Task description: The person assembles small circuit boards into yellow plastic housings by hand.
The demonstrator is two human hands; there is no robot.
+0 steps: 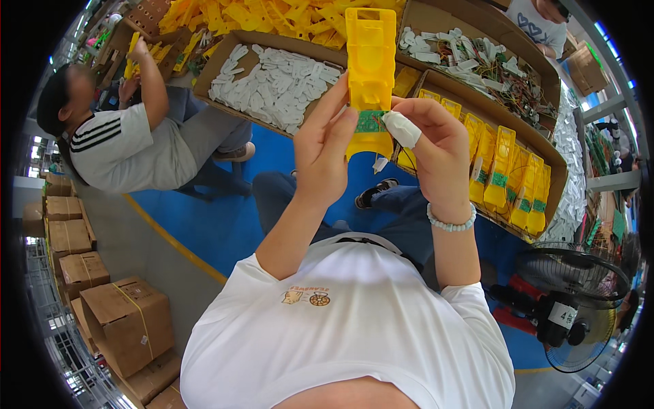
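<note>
A person in a white shirt holds a long yellow plastic casing point(370, 75) up in front of their chest, upright, with its open face turned toward them so the small green circuit board point(370, 121) set near its lower end can be seen and reached. The left hand point(325, 146) grasps the casing from its left edge, fingers stretched up along the side to steady it. The right hand point(436, 153) closes on the right edge beside the board, its taped fingertip point(400, 128) pressing at the board's corner; a pale bead bracelet point(451, 221) circles that wrist. Just beyond the hands, cardboard trays sit tilted toward the worker for easy reach: one of white plastic pieces point(272, 82), one of wired parts point(477, 65), and one at the right holding a row of finished yellow casings point(507, 170) with green boards. A heap of yellow parts point(272, 15) lies farther back. To the left, another person in a striped-sleeve shirt point(112, 146) sits working. Cardboard boxes point(126, 320) stack at lower left and a floor fan point(575, 300) stands at lower right. Nothing blocks the held casing.
</note>
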